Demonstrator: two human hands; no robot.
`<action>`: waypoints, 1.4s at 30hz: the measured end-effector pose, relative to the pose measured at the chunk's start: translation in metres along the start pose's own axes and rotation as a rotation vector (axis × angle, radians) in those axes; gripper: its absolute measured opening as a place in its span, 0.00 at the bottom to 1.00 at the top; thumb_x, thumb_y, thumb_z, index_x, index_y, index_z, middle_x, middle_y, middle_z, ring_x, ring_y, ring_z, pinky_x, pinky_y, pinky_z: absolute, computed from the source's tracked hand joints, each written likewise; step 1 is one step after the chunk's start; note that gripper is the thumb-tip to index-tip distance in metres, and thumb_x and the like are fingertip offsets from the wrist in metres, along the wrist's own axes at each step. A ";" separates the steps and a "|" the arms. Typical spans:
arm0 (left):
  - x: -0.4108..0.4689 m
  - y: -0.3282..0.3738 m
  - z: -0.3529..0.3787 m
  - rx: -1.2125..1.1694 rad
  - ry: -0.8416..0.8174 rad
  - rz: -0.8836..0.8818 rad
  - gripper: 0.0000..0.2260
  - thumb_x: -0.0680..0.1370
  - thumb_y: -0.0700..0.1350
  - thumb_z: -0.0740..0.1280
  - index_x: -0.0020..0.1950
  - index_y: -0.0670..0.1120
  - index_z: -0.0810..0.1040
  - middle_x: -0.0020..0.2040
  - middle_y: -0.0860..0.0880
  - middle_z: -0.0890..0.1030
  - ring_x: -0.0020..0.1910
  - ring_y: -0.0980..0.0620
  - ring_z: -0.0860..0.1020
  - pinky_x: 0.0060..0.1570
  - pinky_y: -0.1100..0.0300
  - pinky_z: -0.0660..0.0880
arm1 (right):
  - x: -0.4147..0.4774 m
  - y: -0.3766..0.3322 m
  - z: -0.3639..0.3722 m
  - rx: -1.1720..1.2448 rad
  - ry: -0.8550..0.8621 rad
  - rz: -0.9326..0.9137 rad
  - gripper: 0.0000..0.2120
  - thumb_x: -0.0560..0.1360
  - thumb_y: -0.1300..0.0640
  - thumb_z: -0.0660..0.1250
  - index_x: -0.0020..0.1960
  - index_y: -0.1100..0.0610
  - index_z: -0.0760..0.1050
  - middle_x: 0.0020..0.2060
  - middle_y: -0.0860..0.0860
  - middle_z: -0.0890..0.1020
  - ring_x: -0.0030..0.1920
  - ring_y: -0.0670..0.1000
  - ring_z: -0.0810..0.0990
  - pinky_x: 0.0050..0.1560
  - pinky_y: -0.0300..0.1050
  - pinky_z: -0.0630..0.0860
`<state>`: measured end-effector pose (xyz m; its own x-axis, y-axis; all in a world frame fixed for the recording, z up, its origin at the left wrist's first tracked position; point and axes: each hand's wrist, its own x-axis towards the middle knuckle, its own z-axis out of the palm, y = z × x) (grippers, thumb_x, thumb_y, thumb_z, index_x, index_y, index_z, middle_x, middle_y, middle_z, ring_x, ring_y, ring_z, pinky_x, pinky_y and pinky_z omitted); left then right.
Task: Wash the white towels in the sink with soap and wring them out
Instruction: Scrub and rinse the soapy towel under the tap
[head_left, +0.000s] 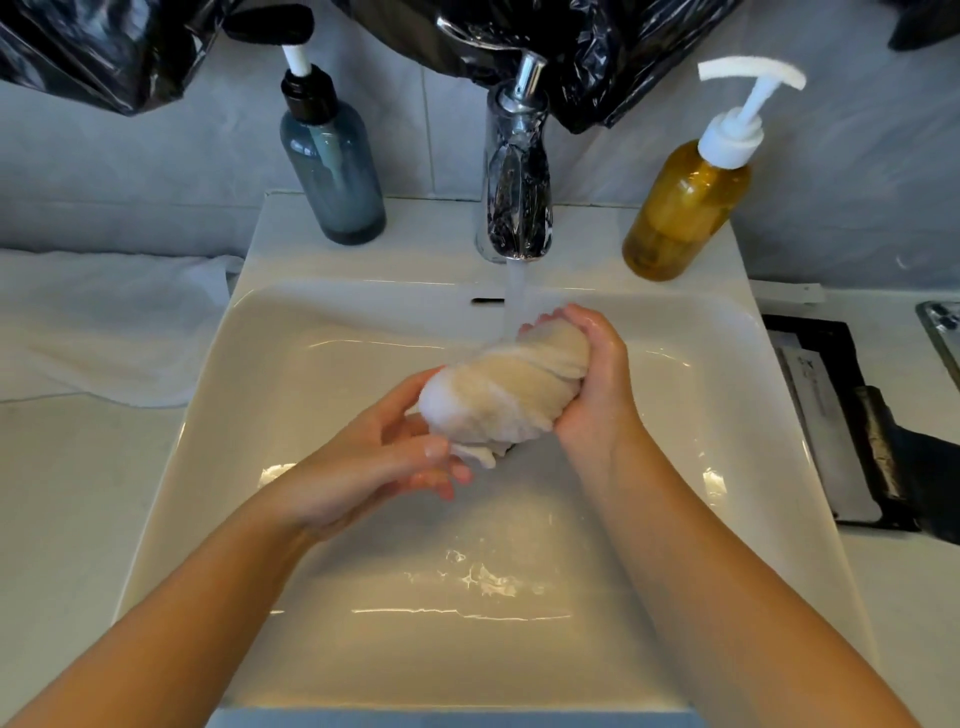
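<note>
Left forearm (182, 613) and right forearm (727, 597) reach in from the bottom edge, over the sink (171, 467).

Head view, single frame:
- Left hand (384, 462): wet, fingers (441, 475) under the near end of the towel (509, 389), thumb up along its side. Grasping that end.
- Right hand (597, 379): fingers (545, 319) curled over the far end of the towel. Clenched round it.
- Towel: white, twisted into a thick roll, held above the basin between both hands, far end higher. A short tail hangs below the near end.
- Tap (517, 171): chrome, at the back of the sink, running. Water (514, 291) falls just beside the right fingers onto the far end of the towel.
- Basin floor wet and shiny.
- Blue bottle (332, 171) with pump, left of the tap, upright.
- Amber bottle (685, 208) with white pump, right of the tap, upright.
- Second towel (104, 322): white, lying on the desk (67, 493), left of the sink.
- Black tray (852, 415) on the desk, right of the sink; contents unclear.
- Black bag (597, 62) hangs across the wall behind the tap.
</note>
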<state>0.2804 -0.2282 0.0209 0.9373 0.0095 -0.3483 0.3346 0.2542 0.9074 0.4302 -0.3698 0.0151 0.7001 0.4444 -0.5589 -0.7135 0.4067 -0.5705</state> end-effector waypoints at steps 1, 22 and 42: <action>0.004 -0.002 0.003 0.041 0.083 0.028 0.41 0.61 0.62 0.79 0.69 0.49 0.71 0.51 0.42 0.82 0.43 0.46 0.81 0.43 0.55 0.79 | -0.001 0.001 -0.002 0.039 0.058 0.016 0.09 0.76 0.53 0.67 0.38 0.56 0.76 0.32 0.52 0.80 0.32 0.51 0.81 0.34 0.41 0.79; 0.098 0.017 0.089 -0.783 0.570 -0.088 0.10 0.80 0.48 0.54 0.46 0.43 0.69 0.41 0.43 0.73 0.43 0.43 0.76 0.49 0.58 0.72 | -0.025 -0.009 -0.018 -0.404 0.267 -0.688 0.04 0.68 0.62 0.67 0.39 0.54 0.78 0.33 0.51 0.84 0.38 0.51 0.82 0.44 0.47 0.79; 0.052 0.000 0.017 -0.969 0.626 0.159 0.13 0.81 0.53 0.57 0.43 0.47 0.74 0.34 0.49 0.83 0.36 0.53 0.84 0.38 0.59 0.78 | -0.011 0.035 -0.002 -0.712 -0.268 -0.562 0.26 0.69 0.50 0.75 0.64 0.52 0.72 0.55 0.53 0.81 0.54 0.50 0.82 0.53 0.45 0.79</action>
<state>0.3310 -0.2446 0.0065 0.6598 0.5148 -0.5474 -0.2502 0.8374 0.4859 0.3979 -0.3621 0.0002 0.8440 0.5362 0.0162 -0.0279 0.0740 -0.9969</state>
